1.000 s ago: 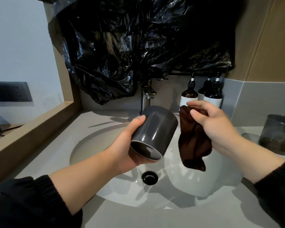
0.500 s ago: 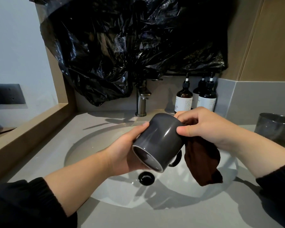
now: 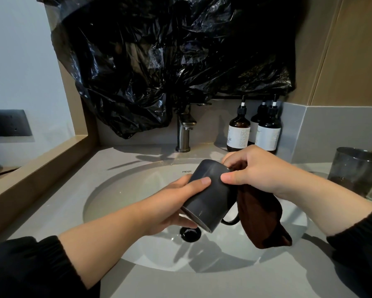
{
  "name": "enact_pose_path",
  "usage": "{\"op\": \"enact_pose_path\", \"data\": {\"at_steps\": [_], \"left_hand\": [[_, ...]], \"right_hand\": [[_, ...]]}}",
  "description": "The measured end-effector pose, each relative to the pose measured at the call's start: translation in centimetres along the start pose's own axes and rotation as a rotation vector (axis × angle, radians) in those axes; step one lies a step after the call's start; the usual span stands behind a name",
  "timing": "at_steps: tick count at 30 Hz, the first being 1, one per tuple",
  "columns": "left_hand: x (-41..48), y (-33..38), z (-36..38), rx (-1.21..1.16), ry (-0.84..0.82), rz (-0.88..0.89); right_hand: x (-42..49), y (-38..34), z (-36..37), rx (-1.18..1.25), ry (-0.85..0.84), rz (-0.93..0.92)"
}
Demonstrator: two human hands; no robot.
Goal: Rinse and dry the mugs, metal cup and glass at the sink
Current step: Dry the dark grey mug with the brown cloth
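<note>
Mug (image 3: pixel 210 196), dark grey, held over the sink (image 3: pixel 120 190), tilted with its mouth down toward me and its base up and away. My left hand (image 3: pixel 170 208) wraps the near side of the wall: thumb lies flat along the upper wall, remaining fingers curl beneath, out of sight. My right hand (image 3: pixel 260 171) closes on the base end, thumb tip on the wall just beside my left thumb, fingers bent over the bottom edge. The same hand grips a brown cloth (image 3: pixel 264 220), bunched against the base under my palm; the rest hangs free below my wrist. The handle points down, next to the cloth. Both forearms reach in from the lower corners, black sleeves pushed back. Drain (image 3: pixel 190 233) sits directly below the mug. Faucet (image 3: pixel 184 134) stands at the back rim, no water running. Three pump bottles (image 3: pixel 253 130) right of it. Glass (image 3: pixel 357 171) on the grey counter (image 3: pixel 180 282) at far right. Black plastic sheet (image 3: pixel 170 61) covers the wall above.
</note>
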State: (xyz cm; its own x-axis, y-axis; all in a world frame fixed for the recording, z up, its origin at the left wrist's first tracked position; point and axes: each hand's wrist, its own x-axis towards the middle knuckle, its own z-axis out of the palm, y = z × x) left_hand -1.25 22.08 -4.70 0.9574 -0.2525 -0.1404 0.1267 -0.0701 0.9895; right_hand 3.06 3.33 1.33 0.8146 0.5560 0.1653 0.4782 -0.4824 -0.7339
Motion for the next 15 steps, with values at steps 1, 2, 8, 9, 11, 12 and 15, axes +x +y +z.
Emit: {"op": "enact_pose_path", "data": {"at_steps": [1, 2, 8, 9, 11, 12, 15], "left_hand": [[0.0, 0.0, 0.0, -0.030, 0.008, -0.002], [-0.1, 0.0, 0.1, -0.062, 0.020, -0.006], [0.4, -0.1, -0.3, -0.237, 0.127, -0.055], [0.4, -0.1, -0.4, -0.246, 0.140, -0.059], [0.5, -0.2, -0.4, -0.250, 0.158, -0.065], [0.4, -0.2, -0.4, -0.245, 0.157, -0.068], [0.3, -0.2, -0.2, -0.205, 0.141, -0.051]], "right_hand": [[0.0, 0.1, 0.1, 0.009, 0.008, 0.011], [0.0, 0.1, 0.1, 0.017, 0.015, 0.017], [0.7, 0.8, -1.3, 0.358, 0.352, 0.105], [0.8, 0.9, -1.6, 0.353, 0.415, 0.101], [0.6, 0.8, -1.1, 0.147, 0.502, -0.009], [0.2, 0.5, -0.4, 0.021, 0.516, -0.122], [-0.5, 0.3, 2.2, -0.294, 0.436, -0.452]]}}
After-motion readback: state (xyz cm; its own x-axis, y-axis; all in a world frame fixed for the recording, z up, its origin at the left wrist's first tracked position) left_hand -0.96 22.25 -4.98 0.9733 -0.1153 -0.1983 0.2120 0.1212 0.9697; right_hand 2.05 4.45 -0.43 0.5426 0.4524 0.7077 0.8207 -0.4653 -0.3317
